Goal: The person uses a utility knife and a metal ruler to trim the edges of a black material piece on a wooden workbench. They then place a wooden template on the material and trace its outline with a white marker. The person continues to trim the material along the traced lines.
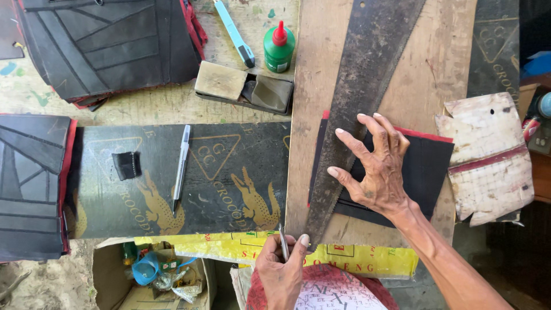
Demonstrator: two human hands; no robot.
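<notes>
Your right hand [379, 166] lies flat with fingers spread, pressing the old handsaw blade [359, 97] down onto the black sheet with the red edge [427, 163]. That sheet sits on the wooden board [436, 63] at the right side of the desk [252, 23], partly under the blade. Your left hand [281, 270] has its grip pressed together around a thin metal-tipped tool [283, 244], thumb and fingers pinching the shaft, the tip just at the near end of the blade.

The blade looks to be serving as your straightedge, so keep the weight of the right palm over the middle of it; pressure at one end alone would probably let the far end swing. Keep your fingertips back from the edge you trace along, since the toothed side faces left and lies close to them. Hold the tool nearly upright and tight against the blade, and draw it in one steady pass rather than several short ones.

The silver pen [181, 166] on the printed black strip [229, 172], the green glue bottle [279, 49] and the light blue cutter [235, 31] lie well apart from your hands.
</notes>
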